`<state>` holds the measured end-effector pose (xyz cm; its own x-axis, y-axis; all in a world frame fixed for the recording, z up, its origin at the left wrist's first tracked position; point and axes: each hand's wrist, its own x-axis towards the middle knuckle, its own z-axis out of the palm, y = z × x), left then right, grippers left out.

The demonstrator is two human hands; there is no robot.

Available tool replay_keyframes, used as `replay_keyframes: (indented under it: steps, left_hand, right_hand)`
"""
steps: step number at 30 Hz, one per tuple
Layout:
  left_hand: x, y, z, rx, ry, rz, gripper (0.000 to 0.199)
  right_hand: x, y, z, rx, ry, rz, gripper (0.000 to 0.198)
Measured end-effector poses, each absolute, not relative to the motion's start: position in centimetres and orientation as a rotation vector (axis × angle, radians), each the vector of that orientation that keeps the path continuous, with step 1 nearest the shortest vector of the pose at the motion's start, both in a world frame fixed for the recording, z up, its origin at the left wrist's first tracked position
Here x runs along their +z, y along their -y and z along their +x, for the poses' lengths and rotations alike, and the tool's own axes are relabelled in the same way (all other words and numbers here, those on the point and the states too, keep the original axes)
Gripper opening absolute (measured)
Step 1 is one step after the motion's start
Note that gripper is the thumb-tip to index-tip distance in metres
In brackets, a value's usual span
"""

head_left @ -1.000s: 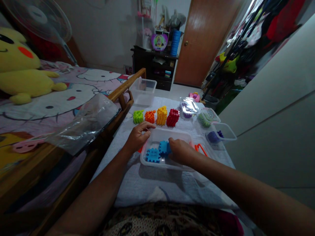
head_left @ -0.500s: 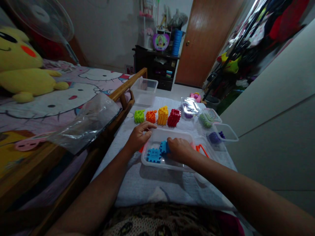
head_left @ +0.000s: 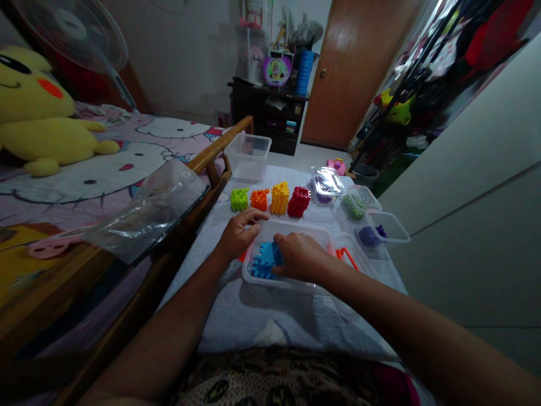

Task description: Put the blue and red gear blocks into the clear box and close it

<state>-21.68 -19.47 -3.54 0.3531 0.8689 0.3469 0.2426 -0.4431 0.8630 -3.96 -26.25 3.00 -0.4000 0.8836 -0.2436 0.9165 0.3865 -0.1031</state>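
Blue interlocking building blocks (head_left: 262, 260) with notched edges lie in the left part of a clear plastic container (head_left: 287, 286). My right hand (head_left: 302, 256) reaches into the container, closed around blue blocks at the right of this group; the palm hides part of them. At the container's upper left corner, my left hand (head_left: 240, 234) has its curled fingers and thumb on the rim. Beyond the container stand stacks of similar blocks: lime green (head_left: 239, 199), orange (head_left: 259, 199), yellow (head_left: 279, 198) and dark red (head_left: 299, 202).
A tall clear bin (head_left: 249, 160) stands at the table's far left. Along the right are a lidded box (head_left: 327, 183), green pieces (head_left: 354, 207), purple pieces (head_left: 369, 235) and an orange-red piece (head_left: 347, 258). A wooden bed rail (head_left: 220, 148) with a plastic bag (head_left: 147, 208) borders the left.
My right hand has moved left inside the container, bringing blue blocks up against the blue block at the left. My left hand has stayed at the rim.
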Motion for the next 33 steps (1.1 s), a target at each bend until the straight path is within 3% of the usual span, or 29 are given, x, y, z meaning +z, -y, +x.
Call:
replay_keyframes:
  steps: [6,11,19,28,33]
  left_hand:
    - [-3.7,19.4,-21.7,1.11,-0.96,1.901,0.025]
    - [-3.8,19.3,-21.7,1.124,-0.931,1.935,0.026]
    - [-3.8,19.3,-21.7,1.137,-0.919,1.96,0.025]
    - [-4.0,19.3,-21.8,1.137,-0.918,1.959,0.025]
    - [-3.9,19.3,-21.8,1.127,-0.915,1.958,0.025]
  right_hand:
    - [2.4,25.0,-4.3,-0.519,-2.505,1.443,0.052]
    - [2.6,22.7,-4.3,-0.521,-2.579,1.347,0.03]
    - [2.0,21.2,-6.3,-0.571,-2.441,1.073,0.03]
    - [1.7,21.9,-6.3,-0.928,-2.309,1.183,0.033]
    - [3.8,22.4,-4.2,-0.739,-2.477,1.313,0.028]
